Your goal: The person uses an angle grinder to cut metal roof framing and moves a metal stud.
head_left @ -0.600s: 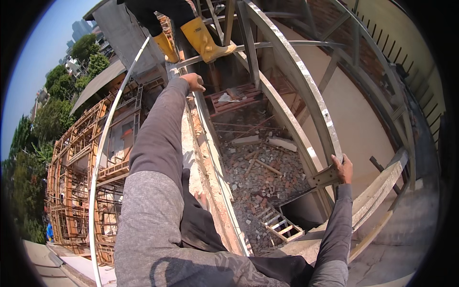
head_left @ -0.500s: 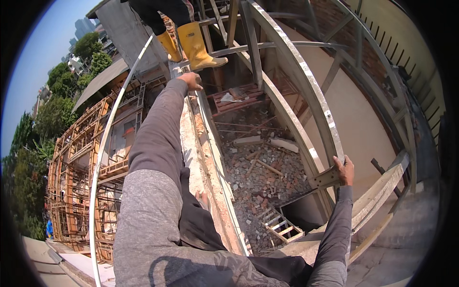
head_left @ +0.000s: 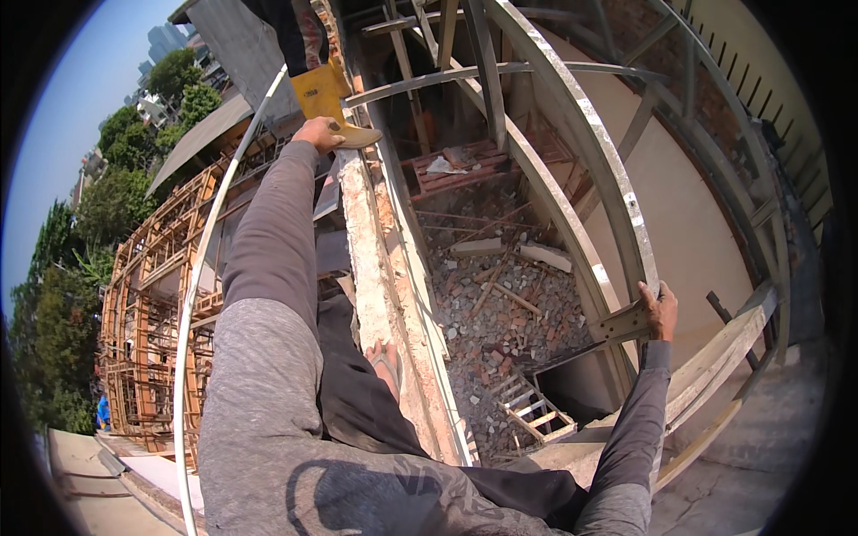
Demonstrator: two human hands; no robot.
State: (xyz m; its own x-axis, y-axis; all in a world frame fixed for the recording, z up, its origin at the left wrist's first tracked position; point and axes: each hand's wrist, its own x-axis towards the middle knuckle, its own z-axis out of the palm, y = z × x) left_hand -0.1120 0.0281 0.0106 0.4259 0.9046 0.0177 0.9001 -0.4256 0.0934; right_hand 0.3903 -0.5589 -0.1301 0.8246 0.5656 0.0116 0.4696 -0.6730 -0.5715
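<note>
My right hand (head_left: 660,313) is closed around the lower end of a long curved metal beam (head_left: 601,134), just beside a short drilled cross plate (head_left: 623,323). Stretched far forward, my left hand (head_left: 320,134) has its fingers curled by the toe of a yellow rubber boot (head_left: 323,93) worn by another person. What those fingers grip, if anything, is hidden. Below that hand runs the rough top of a narrow masonry wall (head_left: 368,259). One of my feet (head_left: 386,364), in a sandal, rests on this wall.
Right of the wall lies a deep drop to rubble (head_left: 509,313), with a wooden ladder (head_left: 534,409) leaning there. More curved metal frame members (head_left: 554,192) cross above it. A white pipe (head_left: 201,268) and timber scaffolding (head_left: 143,330) stand left.
My left hand has moved left, up to the boot's toe. The other person's legs have shifted, and one boot shows now instead of two. My right hand keeps its hold on the beam.
</note>
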